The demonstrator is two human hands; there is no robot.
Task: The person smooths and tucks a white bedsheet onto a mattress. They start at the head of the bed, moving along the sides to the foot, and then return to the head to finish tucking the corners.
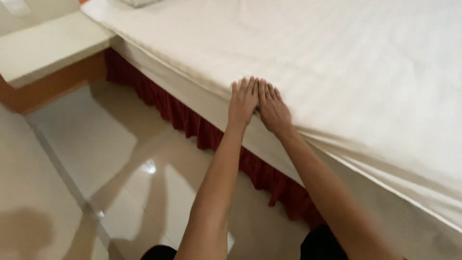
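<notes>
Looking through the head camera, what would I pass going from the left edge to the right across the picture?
Low white side table → glossy tiled floor → dark red bed skirt → left hand → right hand, both flat on the bed edge → white striped sheet.

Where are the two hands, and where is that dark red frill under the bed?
left hand (243, 102), head view, back of the hand, flat on the sheet
right hand (273, 110), head view, back of the hand
red frill (192, 126), head view, pleats below the mattress
</notes>
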